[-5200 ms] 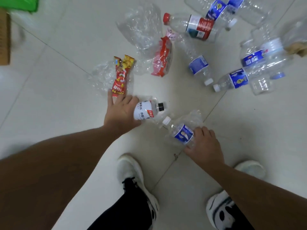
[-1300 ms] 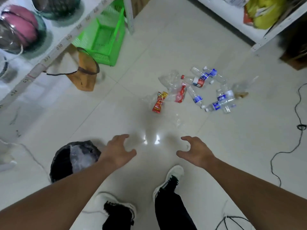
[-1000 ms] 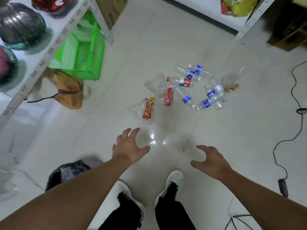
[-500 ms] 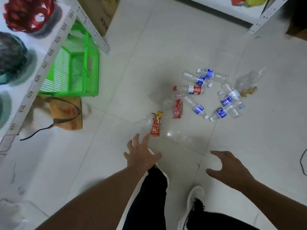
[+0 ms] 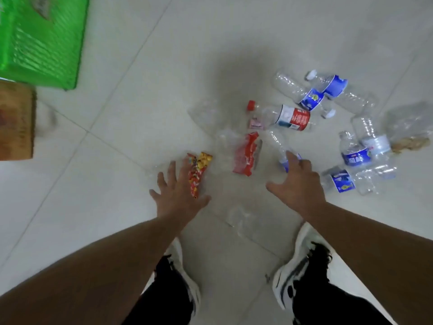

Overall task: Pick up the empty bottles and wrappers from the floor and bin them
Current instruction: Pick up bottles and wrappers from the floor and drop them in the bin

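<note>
Pale tiled floor (image 5: pixel 121 188) fills the view from above, seen by a person bending forward with both bare arms stretched down toward a scatter of litter. At the upper left stand a bright green basket (image 5: pixel 42 41) and, below it, a brown cardboard box (image 5: pixel 16 123); no bin is in view. The left hand (image 5: pixel 179 195) is spread wide with its fingers (image 5: pixel 172 171) open, holding nothing, and it reaches over the near end of a red and yellow snack wrapper (image 5: pixel 199 172) lying flat on the tiles; whether skin touches the wrapper cannot be told. The right hand (image 5: pixel 297 184) is also open and empty, its fingers (image 5: pixel 291 158) partly covering a clear bottle with a blue label (image 5: pixel 280 148) that lies on its side, likely the next thing to be grasped. Between the hands lies a red wrapper (image 5: pixel 246 153), and just in front of the white shoes (image 5: pixel 295 266) lies a crumpled clear plastic wrapper (image 5: pixel 243 221). Farther away sit a red-capped bottle (image 5: pixel 283 117), two blue-labelled bottles (image 5: pixel 325 90) lying crossed, more blue-labelled bottles (image 5: pixel 356 158) at the right, and a clear bag with brownish scraps (image 5: pixel 410 134). Both hands seem posed to gather one item each, saving trips; much litter remains to collect.
</note>
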A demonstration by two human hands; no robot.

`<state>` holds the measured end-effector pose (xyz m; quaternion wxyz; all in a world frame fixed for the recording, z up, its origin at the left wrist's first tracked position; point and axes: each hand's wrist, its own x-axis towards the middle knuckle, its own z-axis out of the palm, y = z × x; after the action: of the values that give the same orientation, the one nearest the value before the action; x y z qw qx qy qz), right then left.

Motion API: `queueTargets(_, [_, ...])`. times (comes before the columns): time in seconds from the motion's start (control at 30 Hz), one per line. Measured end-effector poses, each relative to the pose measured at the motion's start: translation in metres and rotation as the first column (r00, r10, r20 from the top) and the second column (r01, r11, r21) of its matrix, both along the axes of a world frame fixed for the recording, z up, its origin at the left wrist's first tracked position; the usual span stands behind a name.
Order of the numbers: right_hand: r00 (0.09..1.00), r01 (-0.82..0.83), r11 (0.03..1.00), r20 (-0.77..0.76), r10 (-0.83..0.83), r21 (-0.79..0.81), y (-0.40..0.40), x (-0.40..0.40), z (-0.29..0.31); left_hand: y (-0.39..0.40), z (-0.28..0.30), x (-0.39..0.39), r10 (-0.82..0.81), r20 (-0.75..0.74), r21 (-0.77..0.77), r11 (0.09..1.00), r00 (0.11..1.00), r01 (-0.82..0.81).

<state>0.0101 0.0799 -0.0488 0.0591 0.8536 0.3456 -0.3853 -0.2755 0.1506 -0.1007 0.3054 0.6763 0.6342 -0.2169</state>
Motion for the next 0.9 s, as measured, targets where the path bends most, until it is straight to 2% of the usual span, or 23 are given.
queueTargets(0.1, [0.997, -0.068, 0.998, 0.038, 0.068, 0.006, 0.025, 0.035, -0.073, 0.002, -0.068, 0.015, 0.046, -0.007, 0.026, 0.999, 0.999, -0.046])
queueTargets(0.17, [0.994, -0.091, 0.995, 0.06, 0.088, 0.04, 0.032, 0.046, -0.108, -0.003, -0.094, 0.017, -0.008, -0.042, 0.112, 0.994, 0.999, 0.013])
queueTargets(0.23, [0.986, -0.131, 0.989, 0.116, 0.122, 0.07, 0.028, 0.046, -0.121, -0.008, -0.102, 0.012, -0.039, -0.019, 0.184, 0.982, 0.999, 0.042])
queueTargets(0.3, [0.992, -0.074, 0.991, 0.109, 0.062, 0.11, 0.017, 0.039, -0.113, -0.013, -0.09, 0.006, 0.021, 0.051, 0.167, 0.986, 0.999, -0.029])
queueTargets(0.4, [0.993, 0.116, 0.987, 0.016, -0.118, 0.112, -0.003, 0.026, -0.068, -0.014, -0.043, -0.004, 0.053, 0.082, 0.15, 0.987, 0.995, -0.065])
queueTargets(0.57, [0.993, 0.111, 0.993, -0.049, -0.11, 0.035, -0.034, 0.018, 0.034, -0.008, 0.066, -0.008, 0.091, 0.073, 0.153, 0.983, 0.993, -0.102])
queueTargets(0.77, [0.948, 0.287, 0.952, -0.116, -0.298, -0.104, -0.068, 0.009, 0.152, 0.002, 0.196, 0.025, 0.076, 0.079, 0.095, 0.992, 0.994, -0.084])
queueTargets(0.9, [0.914, 0.347, 0.931, -0.183, -0.363, -0.113, -0.077, -0.003, 0.194, 0.01, 0.251, 0.061, 0.034, 0.09, 0.085, 0.996, 0.995, -0.041])
